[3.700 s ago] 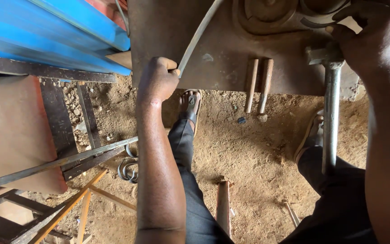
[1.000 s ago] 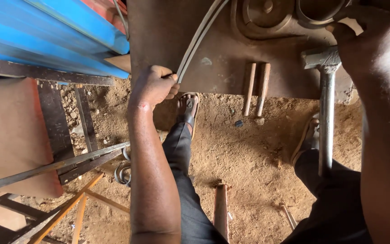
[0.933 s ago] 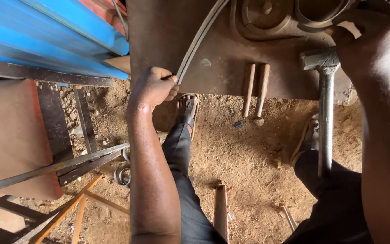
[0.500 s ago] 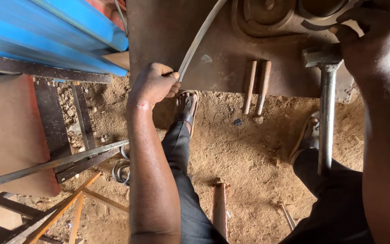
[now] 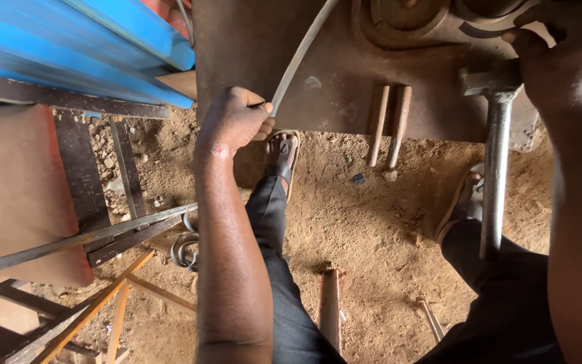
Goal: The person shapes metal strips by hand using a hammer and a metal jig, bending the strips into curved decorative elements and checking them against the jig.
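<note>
Left hand point(image 5: 234, 121) clamps the flat metal strip point(image 5: 299, 57) at the plate's edge; right hand point(image 5: 564, 57) apparently grips its curled far end.

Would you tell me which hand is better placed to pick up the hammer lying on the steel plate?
Right. The right hand rests beside the hammer head, while the left hand grips the curved metal strip.

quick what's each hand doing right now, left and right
Left hand: closed around the end of the flat metal strip.
Right hand: on the rusty steel bench by the hammer; its grip cannot be told.
</note>
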